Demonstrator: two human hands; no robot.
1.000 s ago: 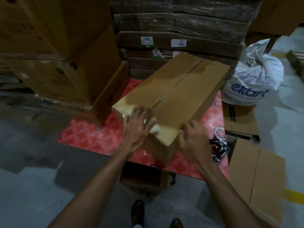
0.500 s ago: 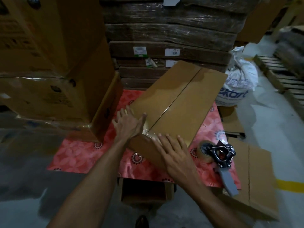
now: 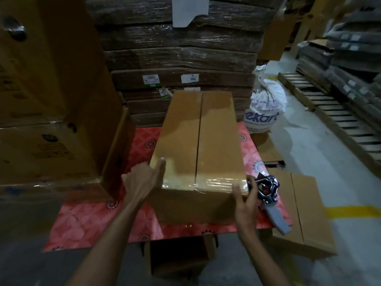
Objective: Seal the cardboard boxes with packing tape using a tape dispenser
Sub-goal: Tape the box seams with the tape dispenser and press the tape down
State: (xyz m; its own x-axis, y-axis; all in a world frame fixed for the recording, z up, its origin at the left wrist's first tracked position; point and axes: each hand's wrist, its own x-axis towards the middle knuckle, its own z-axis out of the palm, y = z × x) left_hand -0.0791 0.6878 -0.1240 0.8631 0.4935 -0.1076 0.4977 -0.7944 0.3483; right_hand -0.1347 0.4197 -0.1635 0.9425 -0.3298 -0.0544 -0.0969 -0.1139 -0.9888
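Note:
A long cardboard box lies lengthwise away from me on a red patterned table top. Its two top flaps meet in a centre seam, and a clear strip of tape runs across the near edge. My left hand holds the box's near left corner, thumb on top. My right hand holds the near right corner, thumb on the front face. A tape dispenser with a grey handle lies on the table just right of my right hand.
Tall stacked cartons stand at the left. A wrapped pallet of flat cardboard fills the back. A white sack sits right of it. Flat cardboard lies at the right, wooden pallets beyond. An open box sits under the table.
The box has been turned from a diagonal to pointing straight away from me. Both hands moved from its top near the seam to its near corners.

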